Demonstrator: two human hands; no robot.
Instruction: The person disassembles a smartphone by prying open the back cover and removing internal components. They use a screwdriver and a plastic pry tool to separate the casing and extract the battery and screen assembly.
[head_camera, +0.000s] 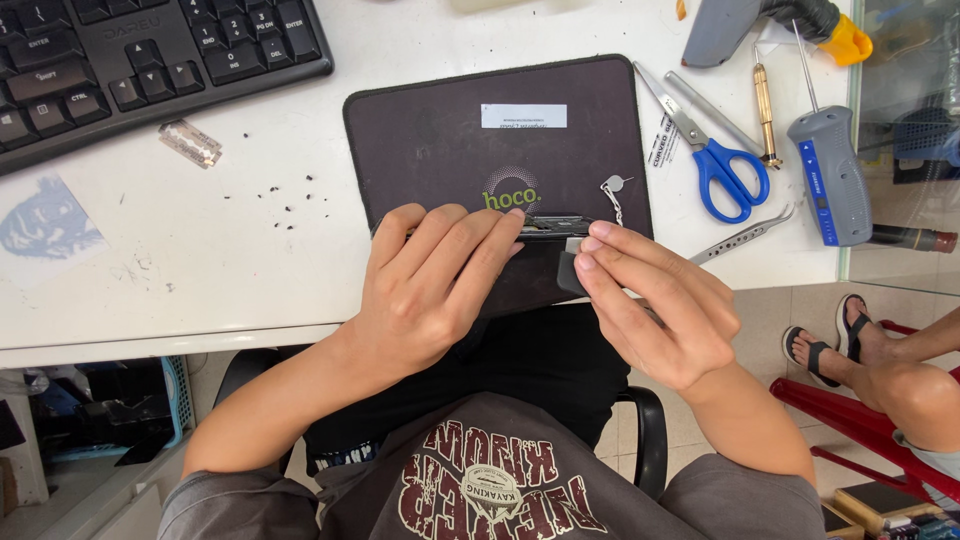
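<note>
Left hand (430, 290) clamps phone (545, 228) on edge at mat's (430, 130) near edge. Right hand (650, 305) pinches a grey pick (572, 268) at phone's right end. Risk: phone tips off the near edge; loose screws (290, 200) nearby scatter.

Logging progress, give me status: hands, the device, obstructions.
Left hand grips thin dark device. Right hand pinches small grey piece against it. Nothing obstructing.
</note>
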